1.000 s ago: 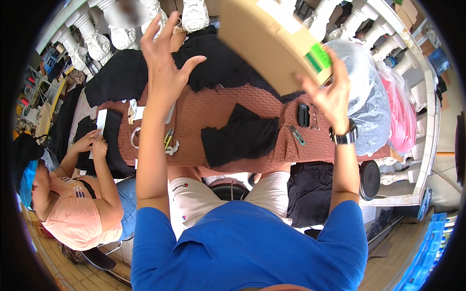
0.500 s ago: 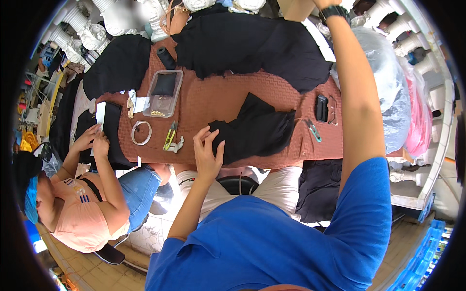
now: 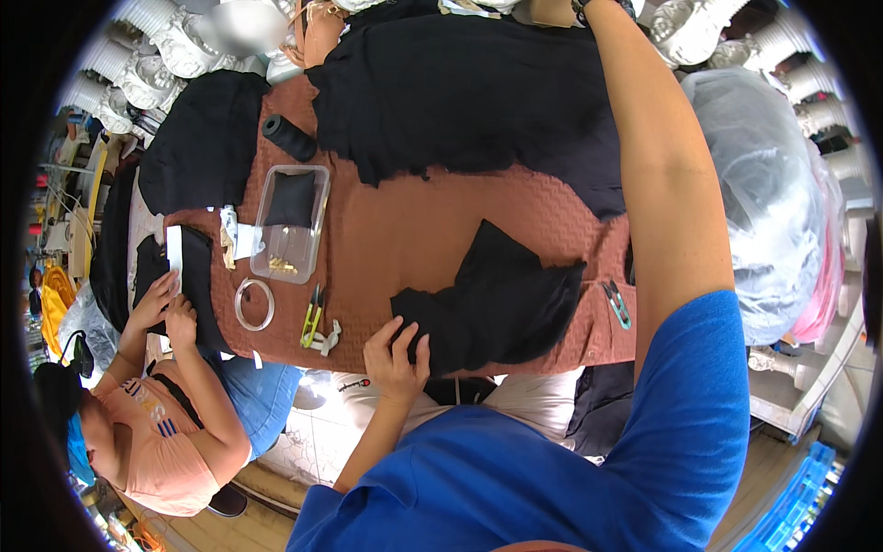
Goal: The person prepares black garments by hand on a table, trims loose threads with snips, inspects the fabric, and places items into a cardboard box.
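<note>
My left hand (image 3: 395, 366) lies at the near edge of the table, its fingers apart and fingertips resting on the left corner of a cut piece of black fabric (image 3: 497, 304). That piece is flat, with an uneven outline and a raised point at its far side. My right arm stretches far forward over the table's right side. At the top rim a dark band (image 3: 616, 5) circles its wrist, beside a brown cardboard-like thing (image 3: 554, 11). The fingers of that hand are out of sight. A large black fabric piece (image 3: 469, 92) lies to the left of this arm.
Thread snips (image 3: 617, 305) lie right of the fabric; yellow-green snips (image 3: 313, 315) and a white ring roll (image 3: 254, 304) lie left. Behind them are a clear plastic box (image 3: 313, 241) and a black thread cone (image 3: 290, 138). A co-worker (image 3: 175, 423) handles black fabric; a bulky plastic bag (image 3: 759, 202) stands right.
My view has moved closer to the table, so the near things appear lower. My right hand has reached farther forward, out at the rim. My left hand stays on the fabric corner.
</note>
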{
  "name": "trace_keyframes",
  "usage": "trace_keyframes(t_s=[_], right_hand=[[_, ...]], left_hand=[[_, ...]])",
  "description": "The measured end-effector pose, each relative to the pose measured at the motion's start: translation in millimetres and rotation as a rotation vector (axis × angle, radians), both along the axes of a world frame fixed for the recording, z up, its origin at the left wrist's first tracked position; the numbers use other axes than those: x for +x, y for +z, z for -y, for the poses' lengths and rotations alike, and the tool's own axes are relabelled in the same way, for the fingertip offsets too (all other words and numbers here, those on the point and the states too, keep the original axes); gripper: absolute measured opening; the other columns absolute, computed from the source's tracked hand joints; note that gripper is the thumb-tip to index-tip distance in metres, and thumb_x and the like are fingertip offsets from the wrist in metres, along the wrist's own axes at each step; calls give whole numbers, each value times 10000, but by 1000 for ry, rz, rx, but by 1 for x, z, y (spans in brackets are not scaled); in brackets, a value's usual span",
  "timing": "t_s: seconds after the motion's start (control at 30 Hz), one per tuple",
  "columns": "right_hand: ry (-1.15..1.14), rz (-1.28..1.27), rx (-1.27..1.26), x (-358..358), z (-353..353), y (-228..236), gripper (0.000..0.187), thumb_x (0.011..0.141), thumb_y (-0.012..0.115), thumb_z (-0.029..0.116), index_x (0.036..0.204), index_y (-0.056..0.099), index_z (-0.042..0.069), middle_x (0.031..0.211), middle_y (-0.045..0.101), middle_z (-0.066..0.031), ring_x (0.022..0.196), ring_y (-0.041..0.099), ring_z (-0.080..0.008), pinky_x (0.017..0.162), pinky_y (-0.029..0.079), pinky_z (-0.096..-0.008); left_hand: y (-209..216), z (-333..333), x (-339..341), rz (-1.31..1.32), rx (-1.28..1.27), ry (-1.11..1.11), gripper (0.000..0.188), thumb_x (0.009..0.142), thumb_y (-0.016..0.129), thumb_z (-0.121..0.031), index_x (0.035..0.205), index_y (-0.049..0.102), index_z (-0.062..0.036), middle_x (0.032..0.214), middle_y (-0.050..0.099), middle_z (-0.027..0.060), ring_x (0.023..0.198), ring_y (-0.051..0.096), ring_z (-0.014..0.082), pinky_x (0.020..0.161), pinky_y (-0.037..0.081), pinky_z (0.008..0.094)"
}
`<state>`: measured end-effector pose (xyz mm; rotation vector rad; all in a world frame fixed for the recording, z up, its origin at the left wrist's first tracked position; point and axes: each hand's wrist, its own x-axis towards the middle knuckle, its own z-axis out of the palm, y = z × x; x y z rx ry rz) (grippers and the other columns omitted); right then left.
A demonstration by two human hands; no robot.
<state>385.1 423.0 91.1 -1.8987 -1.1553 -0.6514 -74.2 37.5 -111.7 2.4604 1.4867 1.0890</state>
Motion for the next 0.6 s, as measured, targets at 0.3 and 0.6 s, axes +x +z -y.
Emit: trace_keyframes(t_s=[0.3,0.6], right_hand=[[-18,-60,58,35,-58,-58,748,749,754,265,1240,433,-199,1185,550,-391,1122,574,-489,969,506,-462],[-39,-69,-241,64,-106,-38,623,781,733,540,998,724,-44,1153,635,-357,1230,543,-459,1069,431,-491]], left_hand=[[-1,-1,-2,-65,-85,-31,202,807,757,-158,994,698,-108,1102,644,83,929,603,288,796,474,384],[-1,0,0,-94,-124,-10,168,799,755,-158,951,702,-111,1063,654,73,927,580,272,807,469,375]])
